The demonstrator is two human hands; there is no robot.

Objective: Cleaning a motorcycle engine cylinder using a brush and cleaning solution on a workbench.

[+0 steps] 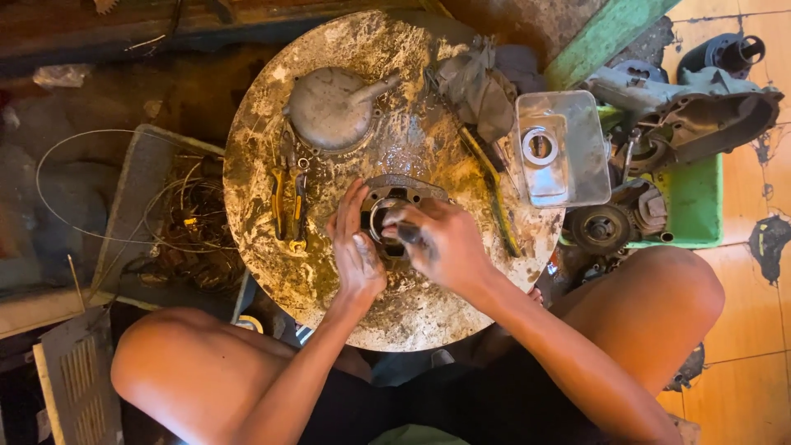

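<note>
Head view: round, grimy work board (329, 272), both hands at its centre.
Cylinder (387, 206): dark metal, at centre.
Left hand (356, 251): cupped against the cylinder's nine o'clock side.
Right hand (441, 243): fingers closed around a small dark tool over the bore.
Pliers (288, 206): yellow-handled, nine o'clock.
Clear tub (568, 144): two o'clock.

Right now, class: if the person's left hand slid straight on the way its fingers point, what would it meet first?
Beyond the dark finned metal cylinder the left hand already touches, probably the dented grey metal cover; depth unclear.
</note>
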